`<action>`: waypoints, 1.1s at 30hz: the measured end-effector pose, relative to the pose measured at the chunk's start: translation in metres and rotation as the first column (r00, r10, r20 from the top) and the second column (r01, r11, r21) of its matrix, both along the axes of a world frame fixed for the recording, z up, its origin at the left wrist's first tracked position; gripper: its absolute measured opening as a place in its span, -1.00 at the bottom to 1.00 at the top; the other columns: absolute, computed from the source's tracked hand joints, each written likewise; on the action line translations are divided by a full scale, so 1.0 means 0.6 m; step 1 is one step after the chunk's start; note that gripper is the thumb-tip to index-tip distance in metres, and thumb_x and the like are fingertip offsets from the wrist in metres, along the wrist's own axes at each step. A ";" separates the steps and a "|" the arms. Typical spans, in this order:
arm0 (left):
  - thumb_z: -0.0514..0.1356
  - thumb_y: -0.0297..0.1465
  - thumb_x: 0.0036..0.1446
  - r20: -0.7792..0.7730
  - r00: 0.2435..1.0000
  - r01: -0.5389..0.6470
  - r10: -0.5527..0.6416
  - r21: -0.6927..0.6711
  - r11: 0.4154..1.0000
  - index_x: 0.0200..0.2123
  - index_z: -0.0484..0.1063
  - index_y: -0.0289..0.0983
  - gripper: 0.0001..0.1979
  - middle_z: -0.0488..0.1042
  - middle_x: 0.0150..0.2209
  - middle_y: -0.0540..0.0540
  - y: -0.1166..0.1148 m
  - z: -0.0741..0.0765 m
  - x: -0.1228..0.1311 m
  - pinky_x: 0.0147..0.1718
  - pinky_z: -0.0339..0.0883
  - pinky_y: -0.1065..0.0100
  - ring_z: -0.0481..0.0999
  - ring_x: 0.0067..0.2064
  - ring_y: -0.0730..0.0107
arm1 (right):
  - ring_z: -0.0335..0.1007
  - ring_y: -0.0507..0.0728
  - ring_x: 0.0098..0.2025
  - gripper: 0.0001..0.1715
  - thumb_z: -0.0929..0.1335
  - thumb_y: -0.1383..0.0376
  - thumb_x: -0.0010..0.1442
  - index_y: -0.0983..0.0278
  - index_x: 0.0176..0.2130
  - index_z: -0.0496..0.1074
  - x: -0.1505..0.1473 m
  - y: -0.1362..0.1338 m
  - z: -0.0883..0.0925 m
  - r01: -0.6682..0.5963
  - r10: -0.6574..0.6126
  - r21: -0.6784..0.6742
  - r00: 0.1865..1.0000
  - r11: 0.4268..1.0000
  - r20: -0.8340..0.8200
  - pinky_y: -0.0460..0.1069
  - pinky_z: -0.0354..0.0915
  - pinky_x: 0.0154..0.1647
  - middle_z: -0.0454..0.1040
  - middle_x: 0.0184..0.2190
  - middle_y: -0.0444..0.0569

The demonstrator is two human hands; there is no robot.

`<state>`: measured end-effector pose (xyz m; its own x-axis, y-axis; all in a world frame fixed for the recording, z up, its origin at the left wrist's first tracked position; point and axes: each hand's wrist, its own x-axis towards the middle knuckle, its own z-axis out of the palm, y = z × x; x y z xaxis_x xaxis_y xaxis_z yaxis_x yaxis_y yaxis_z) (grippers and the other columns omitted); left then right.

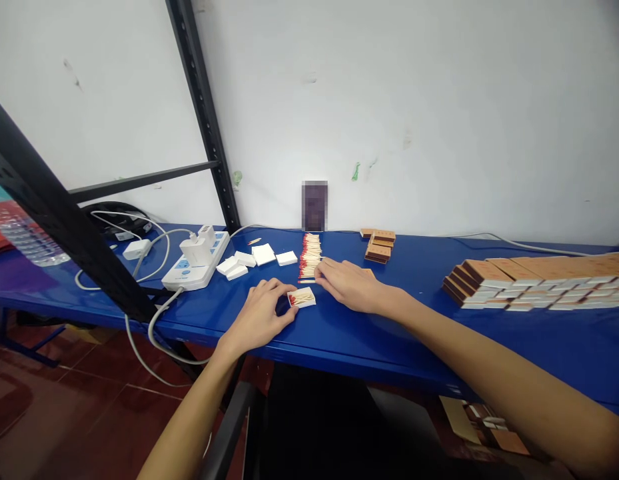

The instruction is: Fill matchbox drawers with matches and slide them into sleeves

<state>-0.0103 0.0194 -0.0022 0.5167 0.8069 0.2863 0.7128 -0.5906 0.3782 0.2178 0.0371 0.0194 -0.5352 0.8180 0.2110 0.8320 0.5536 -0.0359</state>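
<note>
**Spill and skew were the likeliest troubles**

Nearest, the left hand grasped the left end of a small, open, rectangular white cardboard tray between thumb and fingers. The tray lay near the front edge of the glossy blue tabletop, holding red-headed pale wooden matches at uneven angles. Too hard a squeeze could have bowed its thin walls; a knock could have tipped the sticks out, and crossed ones could have jammed.

Just beyond, the right hand had its fingertips at the near end of a long row of loose red-headed matchsticks; whether they pinched one could not be told. A careless sweep there could have scattered the row, or turned heads the wrong way.

Farther left, flat white rectangular cardboard pieces lay close enough to be nudged by a stray knuckle.
</note>
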 end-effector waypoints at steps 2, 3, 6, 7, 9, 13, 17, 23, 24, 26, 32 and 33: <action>0.13 -0.26 0.23 0.004 1.000 -0.005 0.005 0.008 1.000 0.03 0.40 -0.15 -0.68 0.42 -0.16 -0.06 0.001 -0.001 0.000 -0.07 0.18 0.15 0.33 -0.14 0.22 | 0.25 0.09 -0.37 -0.75 0.11 0.25 0.41 0.23 -0.23 0.27 -0.002 -0.008 0.001 -0.091 0.091 -0.016 0.996 0.996 -0.015 0.00 0.07 -0.35 0.41 -0.23 -0.05; 0.13 -0.26 0.23 0.003 1.000 0.000 0.000 0.010 1.000 0.03 0.40 -0.16 -0.68 0.42 -0.16 -0.06 0.002 -0.002 -0.001 -0.06 0.18 0.15 0.32 -0.13 0.22 | 0.26 0.09 -0.36 -0.77 0.12 0.25 0.41 0.23 -0.23 0.27 -0.005 -0.010 -0.001 -0.139 0.139 -0.020 0.990 0.990 -0.023 0.00 0.08 -0.33 0.41 -0.23 -0.05; 0.13 -0.26 0.23 0.000 1.000 0.020 -0.020 0.010 1.000 0.04 0.40 -0.17 -0.68 0.42 -0.16 -0.05 0.002 -0.002 -0.002 -0.05 0.18 0.15 0.32 -0.13 0.22 | 0.30 0.10 -0.30 -0.79 0.13 0.28 0.40 0.25 -0.22 0.27 -0.013 -0.013 -0.011 -0.220 0.219 -0.014 0.975 0.975 -0.040 0.00 0.11 -0.28 0.41 -0.22 -0.03; 0.13 -0.26 0.23 0.000 1.000 0.024 -0.024 0.009 1.000 0.04 0.39 -0.17 -0.68 0.42 -0.15 -0.06 0.002 -0.002 -0.002 -0.05 0.18 0.15 0.32 -0.13 0.22 | 0.30 0.10 -0.29 -0.79 0.13 0.28 0.40 0.25 -0.22 0.27 -0.016 -0.012 -0.014 -0.226 0.225 -0.012 0.973 0.974 -0.051 0.00 0.12 -0.27 0.41 -0.22 -0.03; 0.12 -0.27 0.24 0.002 0.999 0.036 -0.036 0.006 0.999 0.05 0.39 -0.17 -0.67 0.42 -0.14 -0.06 0.001 -0.001 -0.002 -0.05 0.18 0.15 0.32 -0.12 0.22 | 0.30 0.09 -0.29 -0.79 0.13 0.28 0.40 0.25 -0.22 0.27 -0.018 -0.010 -0.019 -0.218 0.215 -0.019 0.972 0.976 -0.091 -0.01 0.13 -0.29 0.41 -0.21 -0.02; 0.12 -0.27 0.23 0.015 0.998 0.054 -0.054 0.007 0.999 0.06 0.40 -0.16 -0.66 0.42 -0.14 -0.08 0.000 -0.001 -0.002 -0.04 0.18 0.14 0.33 -0.11 0.21 | 0.29 0.07 -0.31 -0.82 0.15 0.28 0.37 0.25 -0.24 0.27 -0.016 -0.007 -0.024 -0.193 0.173 -0.076 0.962 0.978 -0.212 -0.03 0.15 -0.31 0.40 -0.24 -0.03; 0.12 -0.27 0.24 0.019 0.998 0.055 -0.055 0.004 0.999 0.07 0.38 -0.15 -0.66 0.41 -0.14 -0.07 -0.001 0.000 -0.002 -0.02 0.18 0.13 0.33 -0.11 0.20 | 0.29 0.07 -0.28 -0.83 0.18 0.28 0.35 0.25 -0.23 0.31 -0.020 -0.008 -0.028 -0.206 0.168 -0.091 0.933 0.974 -0.318 -0.03 0.18 -0.26 0.40 -0.27 -0.05; 0.12 -0.27 0.24 0.019 0.997 0.068 -0.068 0.004 0.998 0.05 0.40 -0.14 -0.68 0.42 -0.15 -0.07 -0.001 0.001 -0.001 -0.03 0.18 0.14 0.33 -0.12 0.21 | 0.25 0.05 -0.33 -0.82 0.26 0.21 0.30 0.25 -0.23 0.39 -0.035 -0.004 -0.034 -0.229 0.130 -0.148 0.863 0.962 -0.488 -0.05 0.16 -0.29 0.32 -0.42 -0.14; 0.13 -0.27 0.24 0.016 0.997 0.069 -0.069 0.005 0.998 0.06 0.40 -0.14 -0.68 0.42 -0.15 -0.07 -0.001 0.001 -0.001 -0.03 0.18 0.14 0.33 -0.12 0.21 | 0.22 0.03 -0.37 -0.83 0.27 0.22 0.29 0.25 -0.23 0.39 -0.036 -0.003 -0.034 -0.219 0.112 -0.160 0.858 0.962 -0.501 -0.07 0.14 -0.32 0.28 -0.45 -0.16; 0.13 -0.27 0.24 0.012 0.998 0.069 -0.069 0.004 0.998 0.07 0.39 -0.13 -0.67 0.41 -0.14 -0.06 0.000 0.001 -0.001 -0.03 0.18 0.15 0.33 -0.11 0.22 | 0.17 0.01 -0.43 -0.86 0.27 0.25 0.26 0.25 -0.24 0.39 -0.037 -0.002 -0.035 -0.200 0.077 -0.184 0.850 0.962 -0.521 -0.08 0.09 -0.38 0.21 -0.51 -0.21; 0.12 -0.27 0.25 0.012 0.998 0.065 -0.065 -0.003 0.998 0.08 0.38 -0.15 -0.65 0.41 -0.12 -0.07 -0.001 0.001 -0.001 -0.02 0.19 0.14 0.33 -0.10 0.21 | 0.13 0.01 -0.48 -0.85 0.24 0.25 0.27 0.24 -0.26 0.38 -0.031 0.005 -0.033 -0.132 0.010 -0.177 0.827 0.975 -0.562 -0.09 0.07 -0.41 0.15 -0.57 -0.24; 0.12 -0.26 0.25 0.014 0.998 0.066 -0.066 -0.007 0.998 0.08 0.38 -0.15 -0.65 0.41 -0.12 -0.08 -0.001 0.002 -0.001 -0.02 0.19 0.14 0.33 -0.09 0.20 | 0.14 0.02 -0.47 -0.84 0.23 0.27 0.28 0.24 -0.26 0.38 -0.028 0.008 -0.034 -0.093 -0.004 -0.150 0.837 0.984 -0.547 -0.08 0.08 -0.40 0.19 -0.56 -0.23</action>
